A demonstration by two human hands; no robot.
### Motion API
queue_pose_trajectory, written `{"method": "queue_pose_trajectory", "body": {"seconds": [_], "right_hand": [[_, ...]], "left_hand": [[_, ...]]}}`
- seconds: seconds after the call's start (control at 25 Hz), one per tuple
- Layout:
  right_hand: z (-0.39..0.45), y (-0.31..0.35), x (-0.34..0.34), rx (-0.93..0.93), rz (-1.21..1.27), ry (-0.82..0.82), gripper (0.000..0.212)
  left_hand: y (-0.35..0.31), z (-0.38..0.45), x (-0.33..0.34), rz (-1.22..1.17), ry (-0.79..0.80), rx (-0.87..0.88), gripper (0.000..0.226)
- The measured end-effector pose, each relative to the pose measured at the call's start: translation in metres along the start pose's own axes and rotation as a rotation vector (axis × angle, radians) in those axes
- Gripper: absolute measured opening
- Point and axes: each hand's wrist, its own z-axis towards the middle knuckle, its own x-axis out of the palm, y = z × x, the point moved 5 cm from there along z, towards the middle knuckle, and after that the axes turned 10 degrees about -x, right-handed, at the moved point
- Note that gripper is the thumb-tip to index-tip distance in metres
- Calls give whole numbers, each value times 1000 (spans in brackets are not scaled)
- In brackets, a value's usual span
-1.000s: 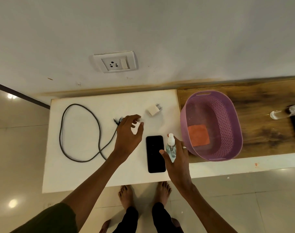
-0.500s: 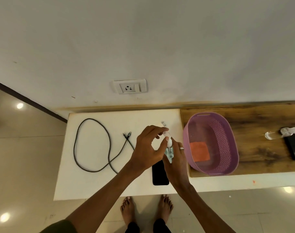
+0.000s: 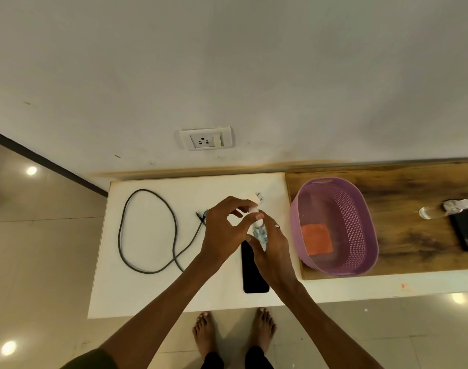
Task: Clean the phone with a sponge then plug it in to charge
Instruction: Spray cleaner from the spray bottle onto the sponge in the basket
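Two phones (image 3: 255, 272) (image 3: 466, 230) — two spray bottles (image 3: 259, 231) (image 3: 438, 210), one basket (image 3: 360, 267), one cable (image 3: 147, 230).

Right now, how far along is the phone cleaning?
Barely begun. The right hand holds a small spray bottle over the phone while the left hand pinches its cap. The sponge sits untouched in the basket; the cable and plug lie unconnected.

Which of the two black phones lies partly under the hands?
The black phone on the white table, partly below the right hand. The other phone lies far right on the wooden board.
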Motion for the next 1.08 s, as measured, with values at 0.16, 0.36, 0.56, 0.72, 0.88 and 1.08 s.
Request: {"method": "queue_pose_trajectory", "body": {"seconds": [0.16, 0.36, 0.56, 0.72, 0.88, 1.08], "right_hand": [[2, 1, 0, 61, 13, 10, 42], [7, 7, 6, -16, 37, 104, 33], [12, 12, 6, -32, 148, 186, 31], [12, 20, 2, -67, 188, 121, 16], [12, 17, 2, -35, 139, 98, 14], [17, 22, -2, -45, 163, 66, 17]], "left_hand": [[8, 8, -3, -37, 19, -124, 11], [12, 16, -9, 10, 119, -169, 18], [14, 17, -11, -57, 285, -182, 25], [1, 20, -6, -198, 341, -194, 22], [1, 21, 0, -254, 214, -316, 11], [1, 22, 1, -234, 284, -302, 17]]}}
